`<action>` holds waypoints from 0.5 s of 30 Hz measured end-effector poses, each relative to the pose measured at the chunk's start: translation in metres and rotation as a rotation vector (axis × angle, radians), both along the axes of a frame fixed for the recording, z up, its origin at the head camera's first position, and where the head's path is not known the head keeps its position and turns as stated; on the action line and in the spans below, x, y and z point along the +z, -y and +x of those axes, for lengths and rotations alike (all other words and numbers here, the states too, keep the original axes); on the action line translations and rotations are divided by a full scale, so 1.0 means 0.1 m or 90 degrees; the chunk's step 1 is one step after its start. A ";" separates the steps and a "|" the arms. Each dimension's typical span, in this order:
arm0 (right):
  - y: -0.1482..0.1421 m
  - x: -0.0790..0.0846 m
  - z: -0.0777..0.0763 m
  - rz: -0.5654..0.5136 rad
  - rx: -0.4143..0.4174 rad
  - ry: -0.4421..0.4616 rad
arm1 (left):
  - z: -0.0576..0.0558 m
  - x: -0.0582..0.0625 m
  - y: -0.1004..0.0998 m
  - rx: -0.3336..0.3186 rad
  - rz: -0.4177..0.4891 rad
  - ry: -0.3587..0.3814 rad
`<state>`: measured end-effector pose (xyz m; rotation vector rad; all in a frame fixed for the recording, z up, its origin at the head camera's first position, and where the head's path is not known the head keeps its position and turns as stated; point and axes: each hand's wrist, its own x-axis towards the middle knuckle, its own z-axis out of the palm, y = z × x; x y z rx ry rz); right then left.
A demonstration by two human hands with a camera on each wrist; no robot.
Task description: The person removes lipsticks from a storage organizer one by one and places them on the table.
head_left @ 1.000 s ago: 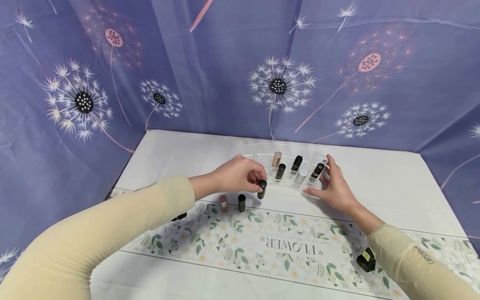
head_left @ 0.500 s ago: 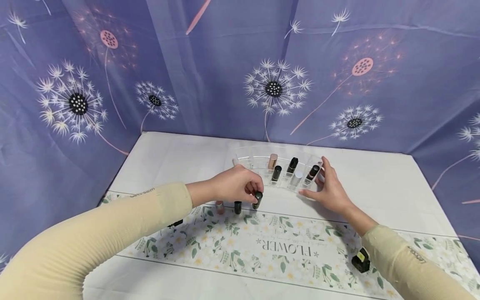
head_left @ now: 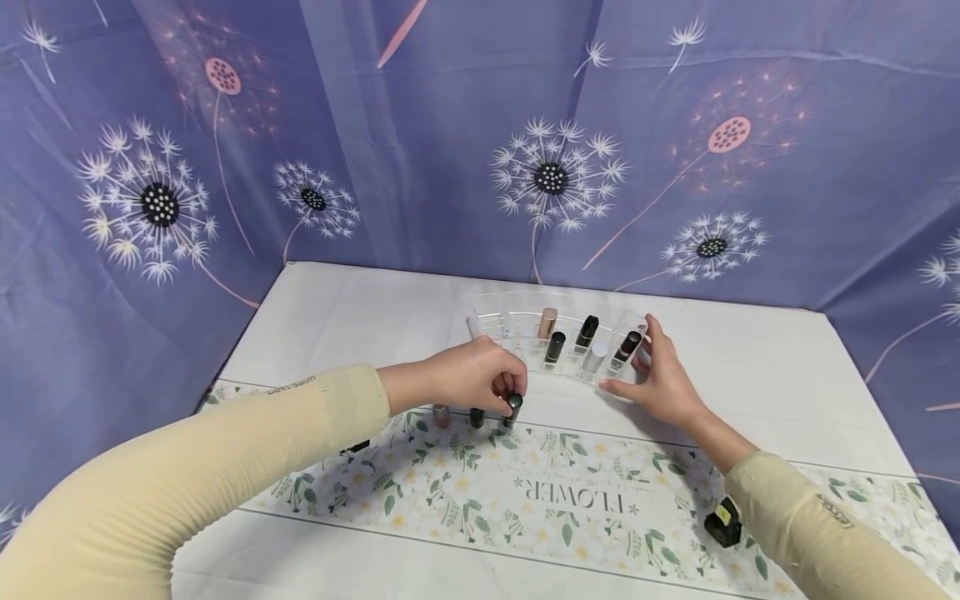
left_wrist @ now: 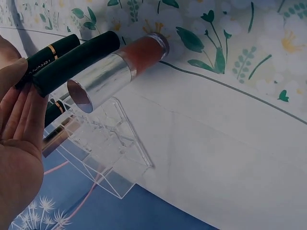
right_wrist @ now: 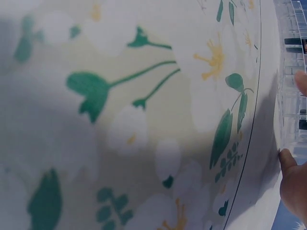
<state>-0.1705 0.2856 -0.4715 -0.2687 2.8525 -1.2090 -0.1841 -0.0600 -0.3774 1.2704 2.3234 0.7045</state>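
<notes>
My left hand (head_left: 480, 377) pinches a black lipstick (head_left: 513, 408) at the edge of the flowered strip. A gold band shows on this lipstick (left_wrist: 53, 52) in the left wrist view. Beside it stand a dark tube (head_left: 477, 417) and a lipstick with a silver cap and a pinkish body (left_wrist: 120, 69), both partly covered by the hand in the head view. My right hand (head_left: 663, 379) grips the right end of a clear, curved lipstick organizer (head_left: 517, 297), thumb at its front. Several lipsticks fill its right side, among them a rose-gold one (head_left: 548, 323) and a silvery one (head_left: 595, 358).
A black object with a yellow-green label (head_left: 723, 523) lies near the right sleeve. Another dark object (head_left: 356, 447) shows partly below the left sleeve. A purple dandelion curtain (head_left: 435, 167) hangs behind the white table (head_left: 352, 308).
My left hand has moved the black lipstick down, toward me and slightly left, from in front of the organizer to the flowered strip. The right hand stays at the organizer's end.
</notes>
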 end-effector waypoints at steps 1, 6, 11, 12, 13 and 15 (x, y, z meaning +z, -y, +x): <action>0.00 0.00 0.00 0.000 0.000 0.001 | 0.00 0.00 0.00 0.001 0.000 0.002; 0.01 -0.01 -0.01 -0.004 0.003 0.001 | 0.00 -0.02 -0.01 0.005 -0.005 0.002; 0.01 0.00 -0.01 -0.001 0.004 0.002 | 0.01 -0.04 -0.01 0.010 -0.016 0.002; 0.01 0.00 0.00 0.001 0.004 0.003 | 0.01 -0.04 -0.01 0.010 -0.019 0.000; 0.01 0.00 0.00 0.002 0.004 0.003 | 0.02 -0.04 -0.01 0.009 -0.021 -0.002; 0.00 0.00 0.00 0.005 0.000 0.004 | 0.02 -0.03 -0.02 0.008 -0.027 -0.005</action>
